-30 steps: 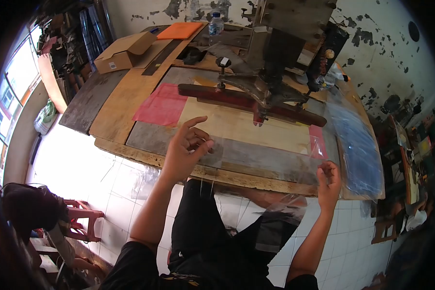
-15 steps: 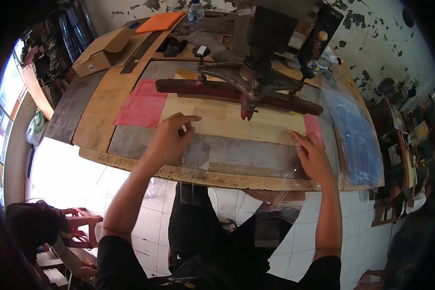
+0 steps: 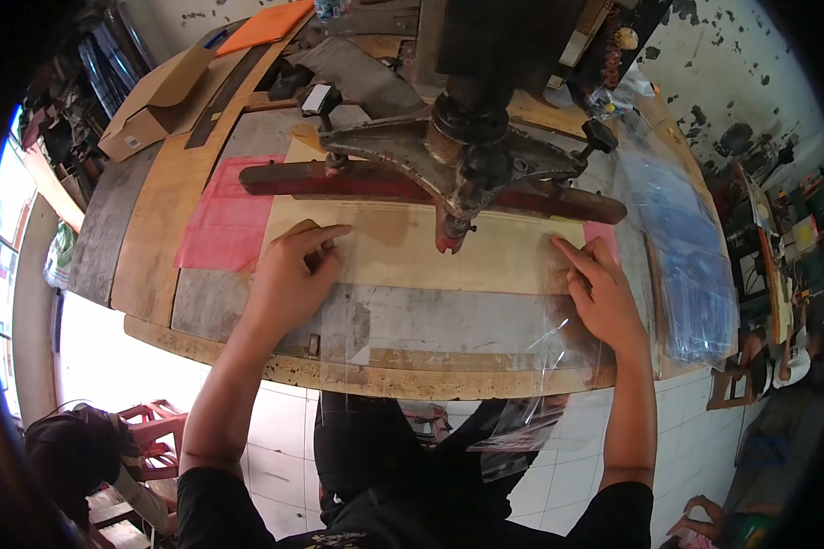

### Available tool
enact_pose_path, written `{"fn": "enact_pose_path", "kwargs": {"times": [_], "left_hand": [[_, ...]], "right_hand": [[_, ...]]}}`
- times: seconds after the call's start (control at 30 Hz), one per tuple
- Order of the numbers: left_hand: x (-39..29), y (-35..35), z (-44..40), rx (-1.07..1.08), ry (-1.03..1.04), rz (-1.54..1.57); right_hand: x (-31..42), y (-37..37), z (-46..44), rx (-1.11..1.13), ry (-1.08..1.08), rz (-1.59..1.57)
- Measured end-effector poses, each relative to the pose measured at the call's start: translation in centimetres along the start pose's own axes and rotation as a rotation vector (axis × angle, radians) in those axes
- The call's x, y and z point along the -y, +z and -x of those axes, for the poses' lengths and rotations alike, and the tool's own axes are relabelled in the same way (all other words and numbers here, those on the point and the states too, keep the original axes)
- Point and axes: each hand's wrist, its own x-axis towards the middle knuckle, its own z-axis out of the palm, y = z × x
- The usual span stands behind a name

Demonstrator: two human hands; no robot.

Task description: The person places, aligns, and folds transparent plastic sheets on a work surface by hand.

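A clear plastic sheet (image 3: 449, 329) spans between my two hands and hangs over the table's front edge. My left hand (image 3: 295, 274) pinches its left side above the pale yellow sheet (image 3: 403, 261). At its right side my right hand (image 3: 600, 288) closes on the plastic, near the yellow sheet's right end. Red sheets, one on the left (image 3: 224, 215), one at the right, border the yellow one. Above them is the press's dark red bar (image 3: 366, 183), under a metal arm (image 3: 485, 165).
A stack of clear bluish plastic (image 3: 682, 256) lies on the table's right. An open cardboard box (image 3: 156, 105) and an orange folder (image 3: 265, 26) are at the back left. A person (image 3: 82, 457) is at the lower left; another person's arm (image 3: 700, 514) shows at the lower right.
Both hands have moved forward over the yellow sheet, carrying the clear plastic from the table's front edge. The view has shifted closer to the press.
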Motion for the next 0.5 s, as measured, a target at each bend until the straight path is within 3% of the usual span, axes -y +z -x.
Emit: {"fn": "enact_pose_path", "kwargs": {"times": [0.5], "left_hand": [[0.02, 0.2, -0.24, -0.038, 0.009, 0.008]], "right_hand": [[0.18, 0.02, -0.12, -0.029, -0.013, 0.001]]}}
